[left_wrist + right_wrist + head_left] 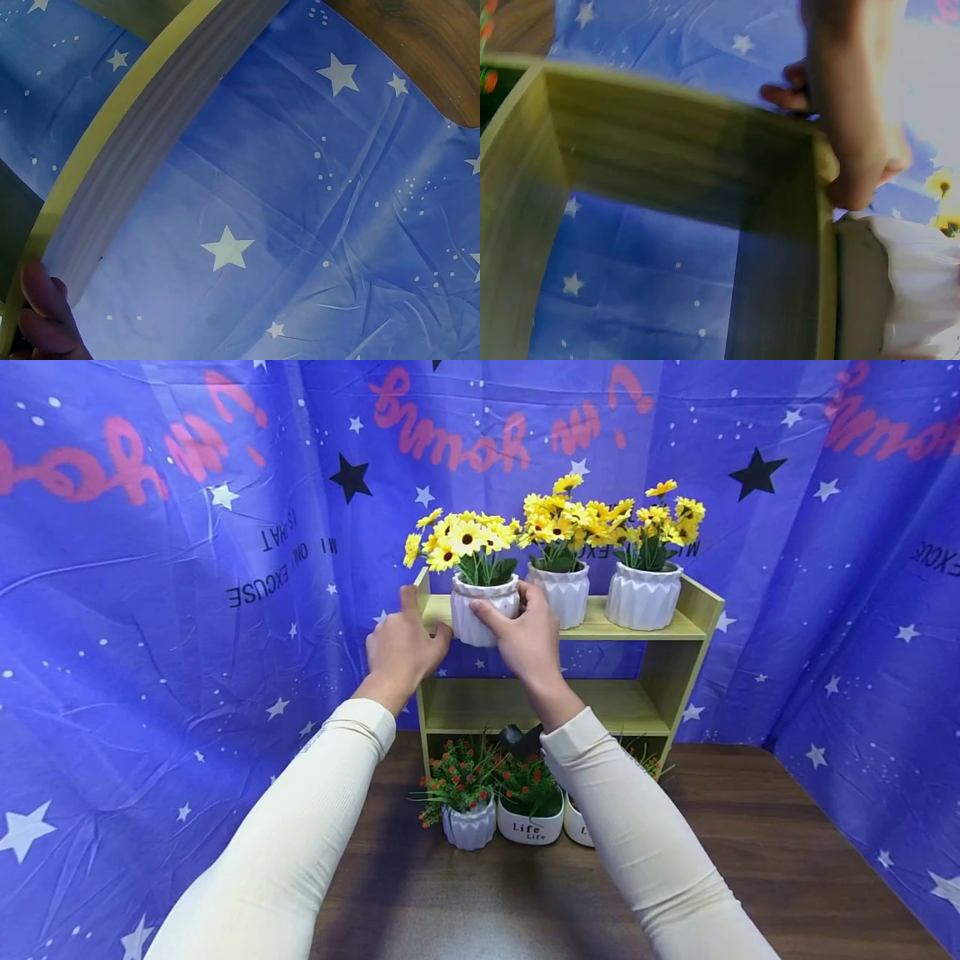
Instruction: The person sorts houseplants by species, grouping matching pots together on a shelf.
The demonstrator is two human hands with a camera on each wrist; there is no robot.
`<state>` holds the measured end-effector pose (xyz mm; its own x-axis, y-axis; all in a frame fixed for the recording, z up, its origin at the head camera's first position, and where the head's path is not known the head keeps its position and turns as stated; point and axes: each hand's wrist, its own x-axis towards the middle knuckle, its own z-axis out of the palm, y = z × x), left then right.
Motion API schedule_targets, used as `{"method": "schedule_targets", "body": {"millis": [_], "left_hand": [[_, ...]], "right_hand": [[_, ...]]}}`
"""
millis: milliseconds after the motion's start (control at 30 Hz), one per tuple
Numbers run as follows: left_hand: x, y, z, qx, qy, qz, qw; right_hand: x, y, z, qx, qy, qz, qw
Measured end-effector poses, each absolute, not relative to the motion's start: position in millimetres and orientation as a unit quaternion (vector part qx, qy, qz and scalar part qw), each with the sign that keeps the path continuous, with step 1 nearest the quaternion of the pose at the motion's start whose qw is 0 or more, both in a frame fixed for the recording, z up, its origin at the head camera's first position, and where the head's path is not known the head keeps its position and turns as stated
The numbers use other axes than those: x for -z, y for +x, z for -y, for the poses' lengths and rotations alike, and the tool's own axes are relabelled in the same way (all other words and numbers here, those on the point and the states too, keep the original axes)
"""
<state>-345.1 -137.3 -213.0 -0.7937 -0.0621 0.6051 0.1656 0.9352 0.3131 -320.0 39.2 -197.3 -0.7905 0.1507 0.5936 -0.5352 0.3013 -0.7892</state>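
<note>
My right hand (531,639) grips a white fluted flowerpot (480,625) of yellow artificial daisies (467,538), thumb on its front and fingers round its right side. The pot is at the left end of the top board of a wooden shelf (630,625); whether its base touches the board, I cannot tell. My left hand (405,647) holds the shelf's left side panel. In the left wrist view, fingers (46,296) lie on that panel's edge (120,135). The right wrist view is blurred and shows the pot (922,277) beside the left hand (862,157).
Two more white pots (561,597) (645,600) of yellow flowers stand to the right on the top board. Below, red-flowered plants stand in a fluted pot (470,827) and white "Life" planters (529,827) on the dark wooden table (780,843). A black object (519,741) shows above them. Blue star-printed cloth (135,693) surrounds everything.
</note>
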Motion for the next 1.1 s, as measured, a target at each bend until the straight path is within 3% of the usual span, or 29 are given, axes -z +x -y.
{"method": "schedule_targets", "body": {"millis": [733, 1100], "left_hand": [[207, -345, 139, 0.168, -0.009, 0.939, 0.300], [212, -347, 137, 0.168, -0.014, 0.937, 0.307]], "right_hand": [[181, -361, -21, -0.483, 0.079, 0.822, 0.293], [183, -357, -21, -0.474, 0.073, 0.832, 0.278]]}}
